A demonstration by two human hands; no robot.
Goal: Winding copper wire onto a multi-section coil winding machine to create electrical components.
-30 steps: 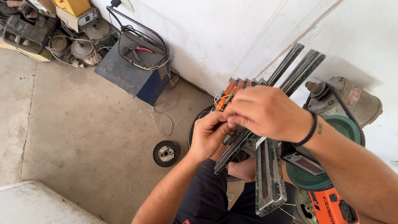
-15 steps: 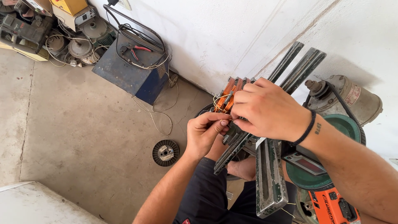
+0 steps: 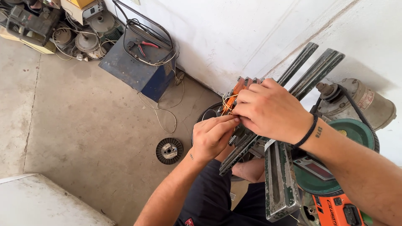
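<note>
Both hands meet over the winding frame [image 3: 268, 125], a set of long grey metal bars that juts up toward the white wall [image 3: 234, 37] at lap height, which puts the copper wire coil [image 3: 233, 97] within close reach. The left hand [image 3: 211, 136] pinches fine wire strands between thumb and fingertips; the right hand [image 3: 268, 109] curls down over the coil, fingers pressed together, steadying it. The right hand hides most of the coil. On the concrete floor lie a black fan disc [image 3: 169, 150] and a blue metal box [image 3: 136, 62] with red-handled pliers [image 3: 144, 45]. A grey motor [image 3: 360, 100] and a green pulley wheel [image 3: 354, 132] crowd the right side.
</note>
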